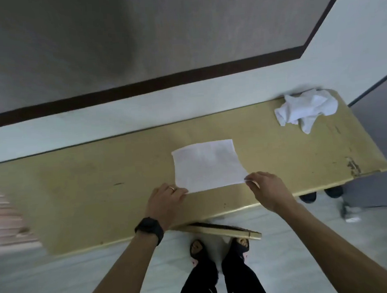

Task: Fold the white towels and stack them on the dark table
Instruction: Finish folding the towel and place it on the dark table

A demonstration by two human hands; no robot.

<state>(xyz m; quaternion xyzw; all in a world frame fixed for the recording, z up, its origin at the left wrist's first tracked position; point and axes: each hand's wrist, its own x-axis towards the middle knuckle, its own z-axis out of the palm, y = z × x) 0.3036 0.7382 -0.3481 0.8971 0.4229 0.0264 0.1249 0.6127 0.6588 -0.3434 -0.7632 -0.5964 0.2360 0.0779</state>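
Flat white towel [206,166]: centre of surface [87,188], spread smooth. Right hand [269,190]: grip pinching its 5 o'clock corner. Left hand [167,199]: on the 7 o'clock corner; pinch or press, cannot tell. Advice: carry both corners evenly toward 12 o'clock, edges matched. Crumpled towel [307,111]: 2 o'clock, unfolded.

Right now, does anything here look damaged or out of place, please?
Yes: the table's near right corner is chipped, an edging strip hangs loose below its front edge, and one white towel lies crumpled at the far right.
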